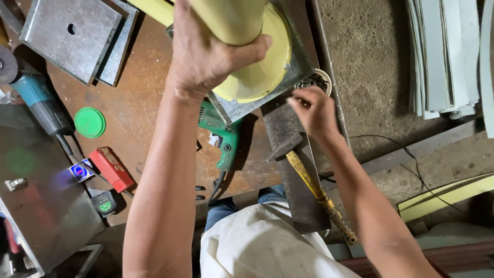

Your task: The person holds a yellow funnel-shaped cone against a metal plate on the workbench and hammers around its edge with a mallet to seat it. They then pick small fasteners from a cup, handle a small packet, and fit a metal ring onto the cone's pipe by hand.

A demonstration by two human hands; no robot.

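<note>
- Above the green drill (222, 135), the yellow tube (234, 18) is gripped by left hand (203, 54) fingers, flange seated on its plate.
- Right hand (314, 110) fingers are pinched shut near the small-parts tin (321, 80); contents can't be told.
- Hammer (309, 180) lies unused.

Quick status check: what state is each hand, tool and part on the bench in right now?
Left hand: gripping the yellow tube.
Right hand: fingers pinched near the small parts bowl.
Yellow tube: upright on square base plate.
Hammer: lying flat, untouched.
Green drill: lying idle.
Angle grinder: lying idle.
Green lid: lying flat on the bench.
</note>
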